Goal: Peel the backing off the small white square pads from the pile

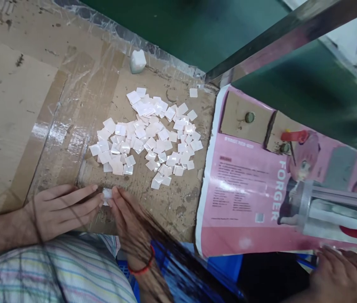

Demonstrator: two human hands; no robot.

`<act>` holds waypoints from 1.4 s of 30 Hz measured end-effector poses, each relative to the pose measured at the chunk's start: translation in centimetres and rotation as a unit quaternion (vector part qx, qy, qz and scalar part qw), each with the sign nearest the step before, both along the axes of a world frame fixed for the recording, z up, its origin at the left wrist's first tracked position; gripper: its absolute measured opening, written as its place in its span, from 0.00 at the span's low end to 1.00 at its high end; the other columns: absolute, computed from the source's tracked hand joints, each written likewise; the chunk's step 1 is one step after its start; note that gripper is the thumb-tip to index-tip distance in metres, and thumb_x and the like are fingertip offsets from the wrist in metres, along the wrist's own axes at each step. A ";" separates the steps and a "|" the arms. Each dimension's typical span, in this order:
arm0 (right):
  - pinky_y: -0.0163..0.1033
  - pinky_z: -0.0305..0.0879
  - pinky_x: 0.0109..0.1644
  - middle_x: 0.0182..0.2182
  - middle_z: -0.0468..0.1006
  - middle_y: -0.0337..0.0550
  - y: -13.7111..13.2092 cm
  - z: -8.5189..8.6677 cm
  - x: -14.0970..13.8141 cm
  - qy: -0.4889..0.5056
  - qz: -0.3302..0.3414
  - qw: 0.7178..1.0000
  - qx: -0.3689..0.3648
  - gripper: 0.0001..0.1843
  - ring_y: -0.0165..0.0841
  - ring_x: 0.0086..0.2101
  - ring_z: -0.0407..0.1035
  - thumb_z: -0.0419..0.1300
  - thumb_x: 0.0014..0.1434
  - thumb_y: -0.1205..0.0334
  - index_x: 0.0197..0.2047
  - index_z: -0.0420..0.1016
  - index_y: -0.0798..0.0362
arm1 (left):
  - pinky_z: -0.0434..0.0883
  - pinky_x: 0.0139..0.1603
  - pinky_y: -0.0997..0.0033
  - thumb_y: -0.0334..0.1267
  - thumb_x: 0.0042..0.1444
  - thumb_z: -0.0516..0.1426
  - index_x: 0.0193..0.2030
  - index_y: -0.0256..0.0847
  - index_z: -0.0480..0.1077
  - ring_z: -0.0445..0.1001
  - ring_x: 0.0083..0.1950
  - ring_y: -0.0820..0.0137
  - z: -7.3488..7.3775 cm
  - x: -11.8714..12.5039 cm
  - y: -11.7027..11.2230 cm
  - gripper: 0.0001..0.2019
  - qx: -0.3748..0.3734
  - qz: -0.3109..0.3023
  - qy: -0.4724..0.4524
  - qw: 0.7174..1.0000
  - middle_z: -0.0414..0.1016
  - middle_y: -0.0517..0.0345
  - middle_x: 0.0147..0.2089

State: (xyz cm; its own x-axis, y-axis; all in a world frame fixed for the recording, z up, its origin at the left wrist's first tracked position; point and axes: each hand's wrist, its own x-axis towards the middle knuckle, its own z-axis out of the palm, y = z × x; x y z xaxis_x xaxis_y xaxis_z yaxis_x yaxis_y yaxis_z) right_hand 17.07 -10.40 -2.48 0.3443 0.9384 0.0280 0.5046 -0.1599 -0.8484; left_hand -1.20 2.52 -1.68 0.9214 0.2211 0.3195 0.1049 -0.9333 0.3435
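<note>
A heap of several small white square pieces (148,136) lies spread on a taped cardboard sheet (71,109). At the sheet's near edge, my left hand (61,208) and my right hand (128,223) meet fingertip to fingertip around one small white square (107,194). Both hands pinch it between their fingertips. My right wrist wears a red band (140,267).
A white lump (137,61) sits at the cardboard's far edge. A pink printed box panel (244,185) lies to the right, with a clear cylinder (339,210) on it. Another person's hand (339,275) shows at the bottom right. A metal bar (286,35) crosses a green surface (197,29).
</note>
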 end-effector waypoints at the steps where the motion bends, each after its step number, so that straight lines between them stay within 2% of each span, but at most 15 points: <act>1: 0.43 0.84 0.49 0.53 0.85 0.48 -0.1 0.2 -0.2 -0.080 0.008 0.997 0.024 0.30 0.40 0.48 0.82 0.59 0.72 0.62 0.74 0.61 0.43 | 0.41 0.83 0.71 0.16 0.68 0.46 0.52 0.46 0.76 0.42 0.82 0.78 0.0 0.0 0.0 0.24 -0.001 0.002 -0.001 1.000 0.79 0.69 0.63; 3: 0.42 0.83 0.41 0.53 0.85 0.53 -0.2 0.8 -0.3 -0.226 0.035 0.972 0.050 0.38 0.41 0.43 0.84 0.56 0.73 0.63 0.79 0.43 0.51 | 0.42 0.83 0.72 0.18 0.69 0.46 0.50 0.47 0.77 0.48 0.81 0.79 0.0 0.1 -0.1 0.23 -0.005 0.004 -0.002 1.000 0.79 0.70 0.63; 5: 0.41 0.82 0.37 0.53 0.84 0.58 -0.1 1.7 -0.3 -0.305 0.069 0.949 0.037 0.37 0.41 0.41 0.84 0.51 0.75 0.61 0.79 0.38 0.61 | 0.42 0.83 0.72 0.21 0.71 0.45 0.49 0.49 0.77 0.52 0.80 0.80 0.0 0.2 -0.1 0.23 -0.013 0.003 -0.001 1.000 0.79 0.71 0.63; 7: 0.39 0.81 0.36 0.53 0.84 0.59 0.1 2.6 -0.4 -0.363 0.088 0.927 0.014 0.30 0.40 0.41 0.83 0.47 0.76 0.62 0.76 0.51 0.68 | 0.42 0.83 0.71 0.24 0.72 0.44 0.49 0.49 0.78 0.50 0.81 0.79 -0.1 0.3 -0.2 0.22 -0.020 0.000 -0.006 1.000 0.78 0.70 0.63; 10: 0.37 0.81 0.34 0.51 0.86 0.56 0.2 3.3 -0.7 -0.434 0.087 0.897 -0.001 0.23 0.38 0.39 0.83 0.45 0.74 0.69 0.61 0.75 0.68 | 0.41 0.83 0.68 0.28 0.75 0.45 0.52 0.48 0.77 0.44 0.82 0.76 -0.5 0.2 -0.4 0.20 -0.028 -0.002 -0.019 0.999 0.79 0.68 0.62; 14: 0.35 0.82 0.35 0.49 0.86 0.54 0.4 3.5 -1.5 -0.487 0.091 0.868 -0.024 0.24 0.37 0.38 0.83 0.43 0.74 0.71 0.55 0.80 0.65 | 0.42 0.83 0.69 0.31 0.77 0.44 0.52 0.50 0.77 0.43 0.82 0.77 -1.1 -0.2 -0.5 0.20 -0.028 -0.002 -0.012 1.000 0.77 0.72 0.64; 19: 0.35 0.81 0.30 0.45 0.88 0.52 0.7 4.0 -1.9 -0.512 0.079 0.855 -0.009 0.26 0.36 0.34 0.83 0.41 0.74 0.70 0.51 0.82 0.64 | 0.36 0.83 0.68 0.33 0.77 0.44 0.56 0.52 0.75 0.39 0.83 0.76 -0.9 -0.3 -0.8 0.19 -0.002 -0.005 0.024 1.000 0.67 0.75 0.73; 22: 0.35 0.81 0.31 0.45 0.87 0.54 0.2 3.8 -1.9 -0.506 0.069 0.860 -0.004 0.26 0.37 0.34 0.84 0.41 0.75 0.68 0.50 0.82 0.63 | 0.39 0.83 0.68 0.32 0.76 0.42 0.55 0.50 0.75 0.41 0.83 0.76 -0.4 -0.3 -0.9 0.21 0.005 0.008 0.016 1.000 0.60 0.74 0.77; 24: 0.35 0.82 0.33 0.48 0.86 0.55 -0.4 3.4 -1.9 -0.488 0.066 0.870 -0.014 0.24 0.37 0.37 0.84 0.43 0.75 0.66 0.56 0.79 0.65 | 0.41 0.83 0.68 0.32 0.74 0.45 0.58 0.49 0.75 0.43 0.82 0.74 -0.1 -0.3 -0.9 0.19 0.005 0.009 0.023 1.000 0.62 0.70 0.76; 27: 0.39 0.83 0.34 0.51 0.84 0.58 -1.2 2.9 -1.6 -0.436 0.076 0.897 -0.016 0.30 0.40 0.39 0.85 0.45 0.75 0.63 0.75 0.54 0.70 | 0.39 0.83 0.70 0.28 0.72 0.46 0.58 0.46 0.75 0.43 0.82 0.76 0.2 -0.1 -0.7 0.20 -0.011 0.010 0.027 1.000 0.73 0.67 0.69; 29: 0.42 0.83 0.32 0.51 0.84 0.60 -1.5 2.7 -1.4 -0.394 0.076 0.916 -0.011 0.36 0.43 0.38 0.85 0.45 0.75 0.63 0.78 0.35 0.67 | 0.40 0.83 0.71 0.28 0.72 0.46 0.55 0.46 0.76 0.43 0.82 0.78 0.2 0.2 -0.6 0.19 -0.027 0.011 0.013 0.999 0.77 0.66 0.65; 31: 0.43 0.83 0.34 0.49 0.85 0.59 -1.7 2.4 -1.1 -0.357 0.072 0.932 0.003 0.38 0.44 0.37 0.85 0.47 0.74 0.63 0.78 0.31 0.63 | 0.44 0.82 0.71 0.29 0.72 0.47 0.54 0.47 0.76 0.48 0.81 0.78 0.1 0.6 -0.5 0.18 -0.035 0.015 -0.008 0.999 0.79 0.64 0.63; 36: 0.42 0.82 0.40 0.49 0.86 0.56 -2.6 1.3 -0.7 -0.301 0.068 0.950 0.051 0.39 0.41 0.40 0.83 0.53 0.73 0.64 0.79 0.38 0.55 | 0.51 0.80 0.70 0.30 0.73 0.49 0.57 0.47 0.75 0.56 0.79 0.75 -0.3 0.6 -0.5 0.16 -0.069 0.009 -0.009 0.998 0.76 0.62 0.67; 39: 0.41 0.81 0.46 0.48 0.86 0.55 -2.4 1.1 -0.4 -0.246 0.052 0.965 0.078 0.31 0.40 0.44 0.82 0.57 0.70 0.69 0.74 0.61 0.55 | 0.53 0.79 0.68 0.28 0.74 0.46 0.59 0.46 0.73 0.57 0.79 0.73 -0.7 0.1 -0.6 0.18 -0.102 0.004 -0.026 0.994 0.73 0.59 0.69; 42: 0.40 0.81 0.50 0.49 0.85 0.51 -1.1 1.6 0.1 -0.140 0.004 0.988 0.069 0.14 0.36 0.47 0.81 0.59 0.69 0.69 0.55 0.80 0.52 | 0.56 0.78 0.67 0.26 0.74 0.46 0.59 0.46 0.74 0.58 0.78 0.70 -1.0 -0.2 -0.7 0.19 -0.107 0.002 -0.024 0.994 0.73 0.57 0.69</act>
